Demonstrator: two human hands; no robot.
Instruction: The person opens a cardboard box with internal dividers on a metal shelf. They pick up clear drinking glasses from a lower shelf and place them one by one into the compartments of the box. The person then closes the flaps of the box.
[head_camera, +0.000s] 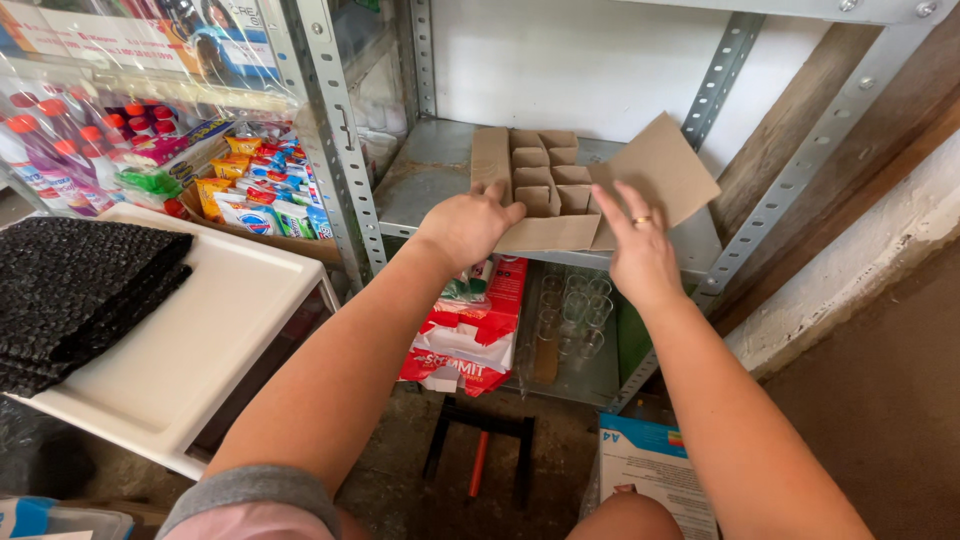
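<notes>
Two bare hands meet at a brown cardboard box (560, 190) that sits on the middle level of a grey metal shelf (425, 175), its flaps folded outward and a cardboard grid of dividers showing inside. The left hand (465, 225) curls closed over the near left edge, thumb along the front wall, while the right hand (640, 255), wearing a ring, lies nearly flat with fingers spread on the opened right flap, pressing rather than gripping. The box looks light and fairly stiff but easy to crush or bend at the flaps (thin corrugated board, apparently empty cells), so the walls and bottom corners seem the safer places to hold. Directly below, on the lower level, stand clear drinking glasses (570, 315), fragile, beside a red and white plastic package (470, 335). To the left, under clear plastic sheeting, are red-capped bottles (55, 145) and a tray of small yellow, blue and white packets (250, 190). A white cabinet top (190, 340) carries a folded black mat (70, 290). A blue and white paper package (655, 470) lies on the floor.
</notes>
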